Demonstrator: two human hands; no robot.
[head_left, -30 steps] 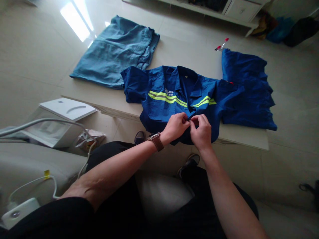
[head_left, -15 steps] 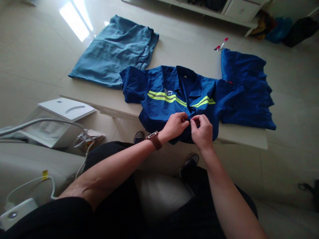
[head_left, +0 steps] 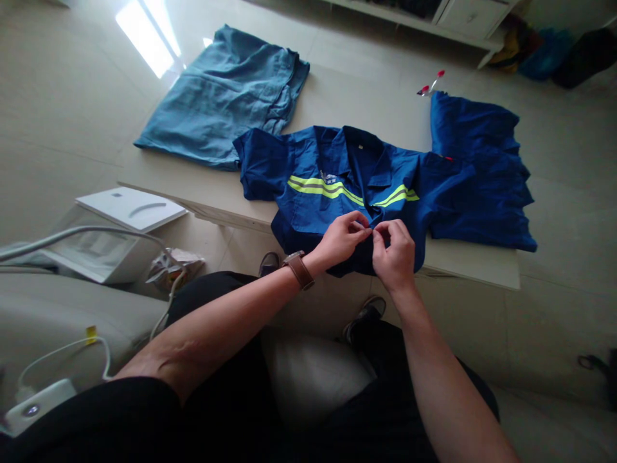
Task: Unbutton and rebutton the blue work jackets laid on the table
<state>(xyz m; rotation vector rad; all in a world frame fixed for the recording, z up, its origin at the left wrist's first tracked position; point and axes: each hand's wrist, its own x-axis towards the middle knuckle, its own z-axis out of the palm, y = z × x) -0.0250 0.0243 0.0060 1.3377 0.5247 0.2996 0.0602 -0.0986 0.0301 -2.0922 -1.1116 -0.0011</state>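
A dark blue work shirt [head_left: 308, 209] with yellow-and-grey reflective stripes lies face up, its collar away from me and its lower part hanging over the near edge of the low table [head_left: 472, 262]. At the front opening, just below the stripes, both hands meet with fingertips almost touching. My left hand [head_left: 341, 240], with a brown-strapped watch at the wrist, pinches the shirt's front edge. Thumb and forefinger of my right hand [head_left: 395, 254] are closed on the other side of the opening. Any button between the fingertips is too small to make out.
Folded light blue cloth [head_left: 216, 103] lies at the table's far left. Another dark blue garment [head_left: 482, 173] sits at the right, by a clear item with red tips [head_left: 430, 85]. A white box [head_left: 130, 209] and a grey hose [head_left: 87, 231] are at lower left.
The fingers of my left hand have straightened a little, and its fingertips have come closer to the right ones at the shirt opening. The shirt lies much the same.
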